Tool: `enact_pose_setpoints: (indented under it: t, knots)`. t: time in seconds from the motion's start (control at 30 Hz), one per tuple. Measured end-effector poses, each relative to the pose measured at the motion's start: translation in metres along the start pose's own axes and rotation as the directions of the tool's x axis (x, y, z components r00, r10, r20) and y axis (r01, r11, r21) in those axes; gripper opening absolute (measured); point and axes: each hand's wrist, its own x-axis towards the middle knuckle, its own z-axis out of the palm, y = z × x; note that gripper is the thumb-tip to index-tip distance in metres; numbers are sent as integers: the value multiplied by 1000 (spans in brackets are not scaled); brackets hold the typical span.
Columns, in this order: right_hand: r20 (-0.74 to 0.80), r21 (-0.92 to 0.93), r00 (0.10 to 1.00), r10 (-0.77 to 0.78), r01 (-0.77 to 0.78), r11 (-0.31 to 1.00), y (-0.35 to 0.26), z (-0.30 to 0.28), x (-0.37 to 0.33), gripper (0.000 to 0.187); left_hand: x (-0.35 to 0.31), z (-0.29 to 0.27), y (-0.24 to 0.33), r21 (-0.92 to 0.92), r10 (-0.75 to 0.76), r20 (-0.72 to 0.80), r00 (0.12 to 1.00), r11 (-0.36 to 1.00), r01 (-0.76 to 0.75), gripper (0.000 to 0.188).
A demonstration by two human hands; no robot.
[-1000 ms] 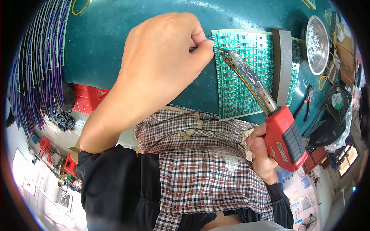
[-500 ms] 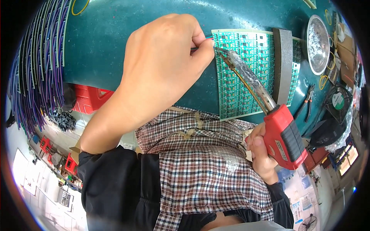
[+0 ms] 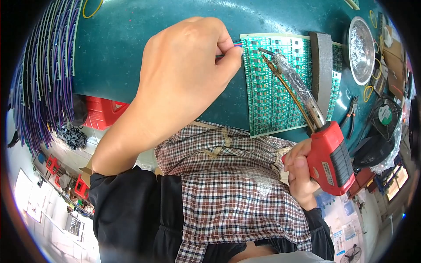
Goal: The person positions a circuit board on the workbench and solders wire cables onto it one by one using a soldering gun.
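Note:
Between thumb and fingers, my left hand [image 3: 186,61] pinches thin coloured wires [image 3: 237,44] at the left edge of a green circuit board panel [image 3: 280,87]. The wire ends meet the panel near its upper left corner. Wrapped round the grip of a red soldering gun [image 3: 329,158] is my right hand [image 3: 302,175]. The gun's dark tip and a brass-coloured feed tube reach up and left over the panel, a short way right of the wires. A dark grey bar [image 3: 322,74] lies across the panel's right part.
A metal bowl [image 3: 362,50] stands right of the panel, with pliers [image 3: 352,116] and a small fan [image 3: 385,115] nearer me. Boards with purple and black wires [image 3: 48,87] hang over the table's left side. A red stool [image 3: 101,113] is below the table edge.
The soldering gun has shifted right, and its tip has moved away from the wire ends over the panel. My left hand stays almost in place, still pinching the wires.

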Motion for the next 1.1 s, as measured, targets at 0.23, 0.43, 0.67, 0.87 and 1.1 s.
enact_pose_setpoints:
  t: [0.23,0.43,0.67,0.87,1.1]
  knots:
    - [-43,131,998,52,-46,990,-9,5,1,18,30,-10,-19,361,447,-279,850,869,-338,10]
    - [-46,183,996,75,-65,981,-13,5,2,17,47,-24,-2,248,295,-233,927,940,-237,26]
    - [-28,159,999,47,-42,986,-7,2,-2,17,62,10,-39,-88,476,-503,721,802,-591,14]
    - [-30,133,999,16,-12,991,0,-1,-2,17,45,-9,-17,-50,485,-559,673,790,-611,14]
    - [-32,147,999,4,1,989,0,-2,-1,17,13,-25,8,-106,-30,-183,983,994,11,9]
